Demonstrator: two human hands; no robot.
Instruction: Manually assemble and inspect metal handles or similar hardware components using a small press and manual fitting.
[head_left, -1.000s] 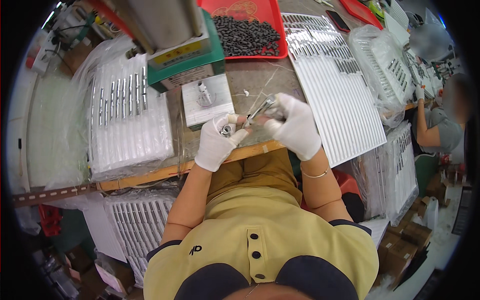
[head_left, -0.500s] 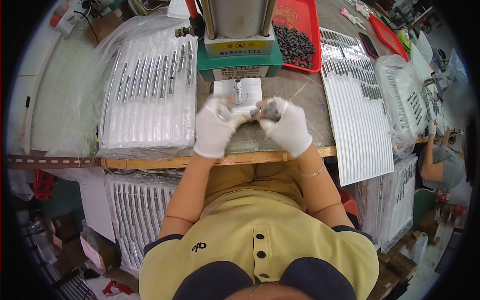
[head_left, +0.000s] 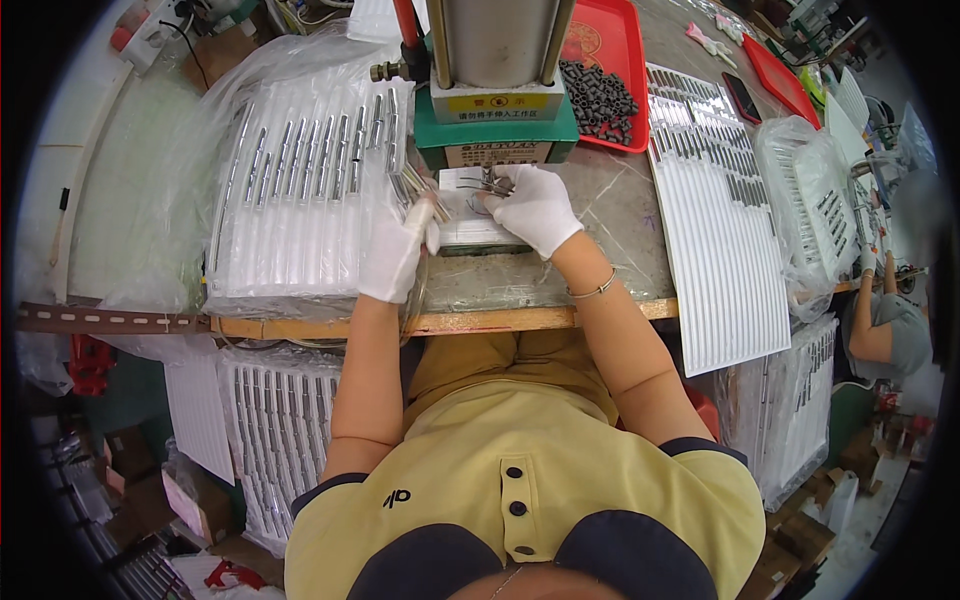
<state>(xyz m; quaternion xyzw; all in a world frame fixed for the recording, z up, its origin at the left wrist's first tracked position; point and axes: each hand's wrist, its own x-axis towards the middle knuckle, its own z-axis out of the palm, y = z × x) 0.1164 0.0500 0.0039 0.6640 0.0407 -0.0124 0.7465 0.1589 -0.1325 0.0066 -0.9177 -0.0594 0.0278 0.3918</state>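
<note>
My left hand [head_left: 397, 245], in a white glove, is closed around several thin shiny metal rods [head_left: 410, 185] at the right edge of the left-hand tray. My gloved right hand [head_left: 538, 210] reaches under the press [head_left: 495, 100], its fingers pinched together at the small upright fixture on the metal base plate [head_left: 470, 228]. What those fingers hold, if anything, is hidden by the hand and the press head.
A ribbed white tray [head_left: 300, 240] with metal tubes lies left, wrapped in clear plastic. A red tray [head_left: 640, 100] holds dark grey fittings [head_left: 600, 105]. Another ribbed tray [head_left: 715, 270] carries metal tubes at right, beside a phone [head_left: 740, 97]. A co-worker [head_left: 880, 320] sits far right.
My hands have moved apart from in front of the base plate. The left went left and now shows the rods; the right moved forward to the fixture under the press.
</note>
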